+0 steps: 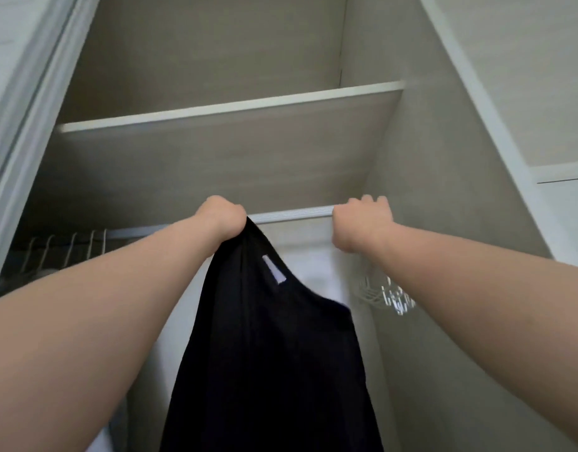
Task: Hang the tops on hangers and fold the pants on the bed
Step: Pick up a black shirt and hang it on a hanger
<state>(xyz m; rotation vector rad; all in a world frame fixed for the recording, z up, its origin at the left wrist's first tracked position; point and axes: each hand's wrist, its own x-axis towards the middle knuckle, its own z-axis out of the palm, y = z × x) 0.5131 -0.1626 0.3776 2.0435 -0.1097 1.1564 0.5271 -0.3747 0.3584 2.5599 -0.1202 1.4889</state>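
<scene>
the black top [274, 370] hangs limp from the left hand [224, 216], which bunches its upper edge in a fist just under the rail [291, 215]. it looks light, soft and prone to slipping, so the neckline by the white label [274, 269] seems the best hold. the right hand [362, 223] curls at the rail, but i cannot tell what it grips. blurred white hangers [384, 295] hang below it.

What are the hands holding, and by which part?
The left hand grips the black top by its upper edge near the label. The right hand curls at the rail; hold unclear.
</scene>
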